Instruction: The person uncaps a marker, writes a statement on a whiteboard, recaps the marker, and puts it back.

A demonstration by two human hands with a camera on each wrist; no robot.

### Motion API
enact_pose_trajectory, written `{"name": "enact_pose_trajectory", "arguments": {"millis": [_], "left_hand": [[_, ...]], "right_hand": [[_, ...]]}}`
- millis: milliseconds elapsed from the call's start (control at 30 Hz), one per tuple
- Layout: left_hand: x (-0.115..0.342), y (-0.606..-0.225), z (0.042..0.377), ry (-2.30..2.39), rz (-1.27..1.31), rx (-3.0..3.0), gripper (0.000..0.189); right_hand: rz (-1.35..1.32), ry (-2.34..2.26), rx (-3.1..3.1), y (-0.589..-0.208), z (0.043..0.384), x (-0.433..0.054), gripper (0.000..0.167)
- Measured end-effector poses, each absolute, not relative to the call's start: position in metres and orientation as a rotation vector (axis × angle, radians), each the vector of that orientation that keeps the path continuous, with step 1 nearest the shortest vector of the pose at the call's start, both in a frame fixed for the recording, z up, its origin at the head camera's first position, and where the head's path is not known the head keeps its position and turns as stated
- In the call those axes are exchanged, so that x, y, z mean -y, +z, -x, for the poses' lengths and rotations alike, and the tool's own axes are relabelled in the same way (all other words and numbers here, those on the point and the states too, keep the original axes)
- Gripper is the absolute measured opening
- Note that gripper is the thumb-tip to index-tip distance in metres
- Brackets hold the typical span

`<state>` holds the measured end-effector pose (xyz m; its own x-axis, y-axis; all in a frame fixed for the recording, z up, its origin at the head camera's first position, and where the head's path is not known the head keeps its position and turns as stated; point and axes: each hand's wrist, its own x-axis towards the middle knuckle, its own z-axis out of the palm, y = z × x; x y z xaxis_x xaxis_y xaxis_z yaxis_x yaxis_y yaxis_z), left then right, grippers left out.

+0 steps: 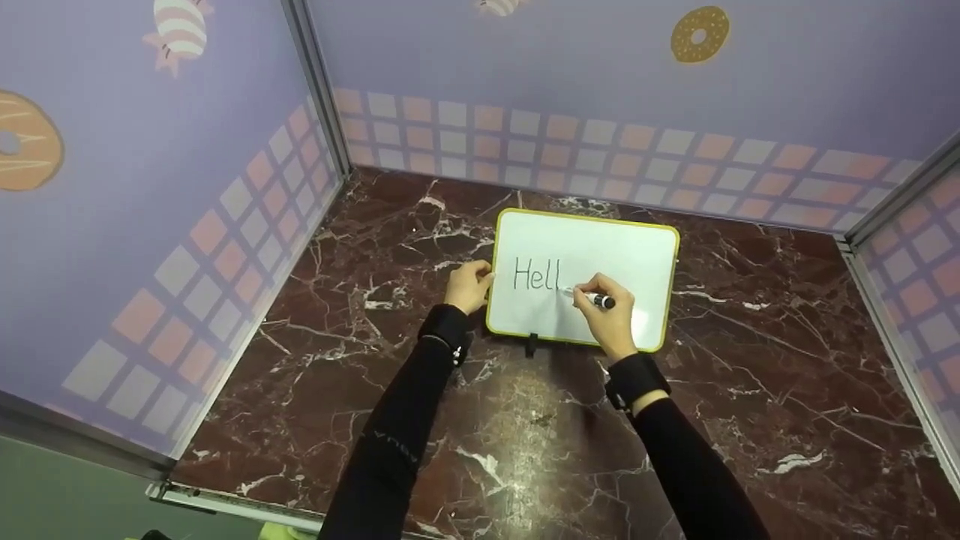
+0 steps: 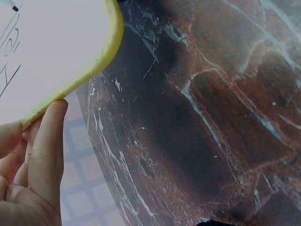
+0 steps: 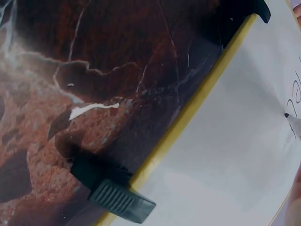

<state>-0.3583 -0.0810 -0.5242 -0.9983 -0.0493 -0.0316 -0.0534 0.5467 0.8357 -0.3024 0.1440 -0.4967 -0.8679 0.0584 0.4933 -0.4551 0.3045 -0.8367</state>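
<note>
Currently, the right hand [image 1: 609, 315] grips a white marker with a black end [image 1: 600, 301], fingers curled round the barrel. Marker's nib sits at the foot of the last "l" in the black handwritten letters "Hell" [image 1: 537, 279], 4 letters, left half of a rectangular whiteboard with a yellow frame [image 1: 615, 247]. Can't tell if nib touches or hovers just above.

Left hand [image 1: 468, 286] pinches the whiteboard's left edge, thumb and fingers at the yellow frame; left wrist view shows same grip at the rim. Neither hand is released.

Whiteboard is toward the far side of a dark red-brown marble-patterned worktop with white veins [image 1: 750, 375], between the 2 hands, lettering facing the person. 2 black plastic clips [image 3: 121, 198] hook over its near edge in right wrist view; head view shows 1, other is behind the right hand and wrist. Exact tilt of whiteboard: can't tell.

Each wrist has a black wristband [image 1: 636, 375]; both arms in black sleeves [image 1: 697, 472].

Around worktop: purple wall panels [image 1: 525, 64] on 3 sides, pink and white squares along the bottom, 2 doughnut prints plus striped candy prints above. Grey metal post [image 1: 319, 82] at far-left corner. Small yellow-green item [image 1: 276, 533] pokes in at bottom edge, mostly cut off.
</note>
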Motion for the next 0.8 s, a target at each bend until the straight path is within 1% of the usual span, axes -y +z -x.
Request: {"name": "enact_pose_trajectory", "arguments": {"millis": [400,633,800], "left_hand": [[0.0819,-0.5246,0.3572,1.553,0.08,-2.726,0.02],[0.0834,-0.523,0.3576,1.452,0.058,-2.798,0.019],[0.0823,-0.5228,0.3581,1.444,0.069,-2.785,0.02]], "right_hand": [[-0.367,1.541,2.122,-0.4965,0.3018,-0.1465,0.011],[-0.283,1.55,2.103,-0.4919,0.301,-0.148,0.01],[-0.3,1.527,2.102,-0.491,0.3039,-0.1484,0.01]]}}
